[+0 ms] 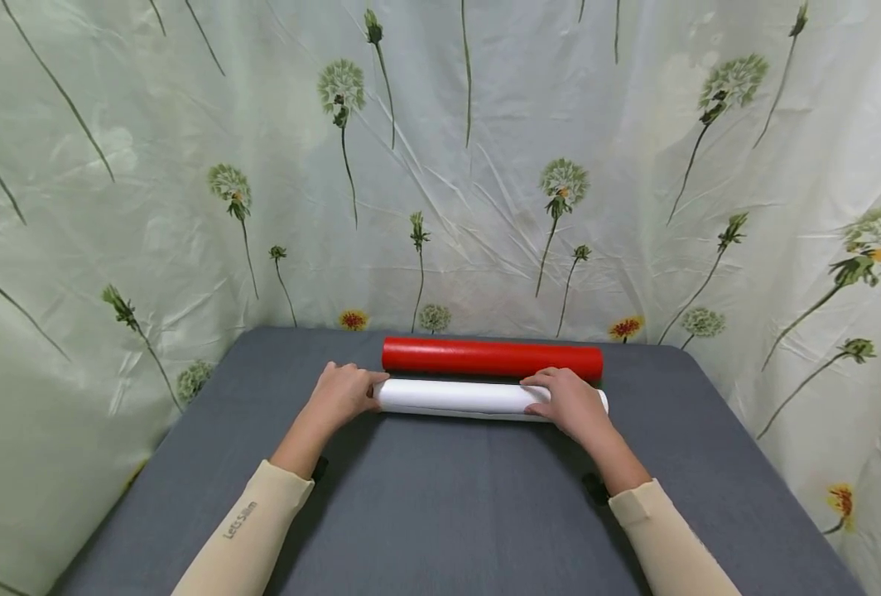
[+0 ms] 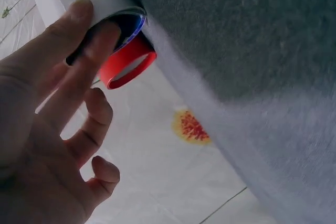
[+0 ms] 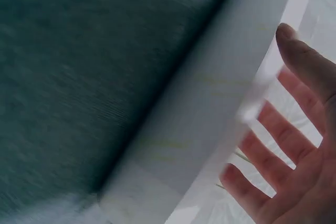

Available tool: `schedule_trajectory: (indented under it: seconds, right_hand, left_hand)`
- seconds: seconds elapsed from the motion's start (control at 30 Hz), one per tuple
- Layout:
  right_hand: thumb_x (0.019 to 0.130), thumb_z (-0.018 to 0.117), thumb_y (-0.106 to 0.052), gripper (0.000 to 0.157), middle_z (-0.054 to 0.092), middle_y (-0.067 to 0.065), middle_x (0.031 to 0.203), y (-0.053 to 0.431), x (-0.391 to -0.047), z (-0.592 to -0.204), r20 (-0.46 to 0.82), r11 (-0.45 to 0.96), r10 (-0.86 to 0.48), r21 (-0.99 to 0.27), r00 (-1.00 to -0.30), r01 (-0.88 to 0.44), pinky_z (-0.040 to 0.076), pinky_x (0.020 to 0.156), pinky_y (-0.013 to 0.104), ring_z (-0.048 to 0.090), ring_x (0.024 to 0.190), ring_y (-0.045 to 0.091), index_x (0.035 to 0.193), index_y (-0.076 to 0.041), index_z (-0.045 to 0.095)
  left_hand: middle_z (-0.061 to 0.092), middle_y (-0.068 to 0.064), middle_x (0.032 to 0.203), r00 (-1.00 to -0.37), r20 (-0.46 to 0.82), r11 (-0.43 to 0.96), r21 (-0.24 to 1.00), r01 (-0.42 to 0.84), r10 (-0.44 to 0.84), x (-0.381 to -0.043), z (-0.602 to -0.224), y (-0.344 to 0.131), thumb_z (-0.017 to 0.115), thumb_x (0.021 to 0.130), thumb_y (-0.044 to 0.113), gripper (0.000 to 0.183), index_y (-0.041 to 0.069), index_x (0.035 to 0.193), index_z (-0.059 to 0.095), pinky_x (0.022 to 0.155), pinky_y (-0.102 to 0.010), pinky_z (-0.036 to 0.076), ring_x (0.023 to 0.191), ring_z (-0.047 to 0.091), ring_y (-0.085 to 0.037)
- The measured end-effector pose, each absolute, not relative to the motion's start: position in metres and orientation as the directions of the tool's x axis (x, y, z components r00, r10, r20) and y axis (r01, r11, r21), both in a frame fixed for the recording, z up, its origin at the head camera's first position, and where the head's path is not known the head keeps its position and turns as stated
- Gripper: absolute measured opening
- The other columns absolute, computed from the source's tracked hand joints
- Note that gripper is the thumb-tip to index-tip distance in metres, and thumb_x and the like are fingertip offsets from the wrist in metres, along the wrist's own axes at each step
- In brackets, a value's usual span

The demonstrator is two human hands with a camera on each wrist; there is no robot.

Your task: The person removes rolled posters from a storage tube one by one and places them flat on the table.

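Note:
A glossy white roll [image 1: 455, 396] lies crosswise on the grey table. My left hand [image 1: 342, 393] holds its left end, thumb on the near side and index finger at the end. In the left wrist view, the white roll's open end [image 2: 131, 24] shows a dark blue inside, and the other left-hand fingers curl loosely away from it. Toward the right end, my right hand [image 1: 570, 404] spans the roll, thumb in front and fingers over the far side. The right wrist view shows the white roll [image 3: 210, 98] blurred beside spread right-hand fingers [image 3: 286, 135].
Just behind the white roll lies a parallel red roll [image 1: 493, 356], near the far edge of the grey cloth-covered table [image 1: 455, 513]. A pale curtain [image 1: 455, 165] printed with dandelions hangs behind the table and along its sides.

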State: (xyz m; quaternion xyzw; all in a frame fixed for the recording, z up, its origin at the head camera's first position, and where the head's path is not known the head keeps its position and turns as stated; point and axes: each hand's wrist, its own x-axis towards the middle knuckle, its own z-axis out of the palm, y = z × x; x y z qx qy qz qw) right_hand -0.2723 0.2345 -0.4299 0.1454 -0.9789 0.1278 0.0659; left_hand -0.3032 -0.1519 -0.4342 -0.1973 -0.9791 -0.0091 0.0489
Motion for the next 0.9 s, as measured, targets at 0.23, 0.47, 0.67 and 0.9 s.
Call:
schedule_trajectory:
  seconds: [0.23,0.47,0.67,0.9]
  right_hand:
    - [0.089,0.086,-0.027,0.036,0.077,0.009,0.127,0.234,-0.272,-0.439,0.152,0.922,-0.257,-0.257,-0.954,-0.289,0.056,0.1,0.052,0.07,0.119,0.032,0.123,-0.018,0.08]
    - [0.089,0.086,-0.028,0.035,0.076,0.009,0.129,0.233,-0.272,-0.441,0.173,0.92,-0.241,-0.272,-0.955,-0.281,0.056,0.1,0.052,0.069,0.12,0.033,0.123,-0.019,0.08]
    - [0.088,0.087,-0.029,0.036,0.077,0.008,0.128,0.232,-0.27,-0.445,0.182,0.914,-0.252,-0.277,-0.951,-0.295,0.056,0.1,0.051,0.069,0.12,0.033,0.122,-0.019,0.08]
    - [0.086,0.088,-0.028,0.034,0.077,0.005,0.126,0.234,-0.27,-0.445,0.203,0.924,-0.232,-0.261,-0.951,-0.281,0.057,0.096,0.05,0.069,0.118,0.031,0.119,-0.021,0.081]
  left_hand:
    - [0.07,-0.003,0.119,-0.877,0.179,0.893,-0.019,0.45,0.446,-0.298,-0.42,-0.135,0.091,0.081,0.043,0.054,0.027,0.131,0.078,0.08,-0.042,0.045,0.104,0.061,-0.025]
    - [0.071,-0.004,0.129,-0.711,0.254,0.728,0.038,0.685,0.656,-0.297,-0.409,-0.093,0.091,0.083,0.035,0.057,0.022,0.136,0.074,0.097,-0.045,0.056,0.117,0.067,-0.022]
    - [0.072,-0.003,0.131,-0.726,0.125,0.721,0.093,0.687,0.676,-0.303,-0.43,-0.07,0.092,0.083,0.031,0.066,0.027,0.144,0.068,0.093,-0.04,0.06,0.115,0.07,-0.022]
    - [0.078,0.0,0.115,-0.705,0.167,0.71,0.036,0.703,0.69,-0.305,-0.437,-0.062,0.087,0.088,0.015,0.062,0.033,0.144,0.068,0.084,-0.037,0.06,0.098,0.071,-0.019]
